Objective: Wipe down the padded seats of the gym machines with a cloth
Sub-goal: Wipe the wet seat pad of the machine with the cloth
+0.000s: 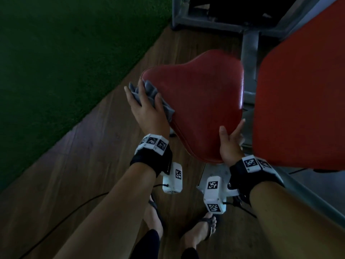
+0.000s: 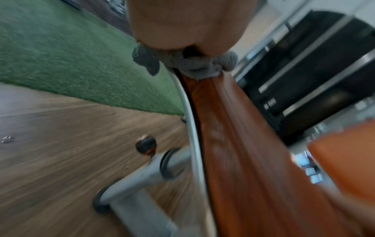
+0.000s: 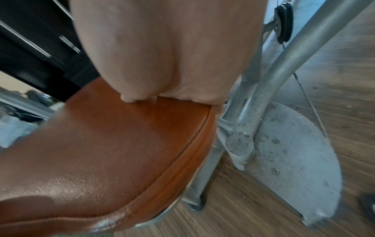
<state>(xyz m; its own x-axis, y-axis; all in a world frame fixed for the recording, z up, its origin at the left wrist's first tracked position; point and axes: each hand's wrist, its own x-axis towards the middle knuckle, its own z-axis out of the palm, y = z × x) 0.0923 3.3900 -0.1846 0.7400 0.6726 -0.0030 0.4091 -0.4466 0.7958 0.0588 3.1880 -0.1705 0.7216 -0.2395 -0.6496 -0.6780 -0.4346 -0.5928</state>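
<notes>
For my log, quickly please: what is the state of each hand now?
Left hand: presses the grey cloth on the red seat edge, fingers curled on it.
Right hand: grips the seat's near edge, no cloth.

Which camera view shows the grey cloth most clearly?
The head view: the grey cloth lies bunched under the left hand on the red seat's left edge. The left wrist view shows it closer, blurred and partly hidden by the palm. The right wrist view does not show it.
</notes>
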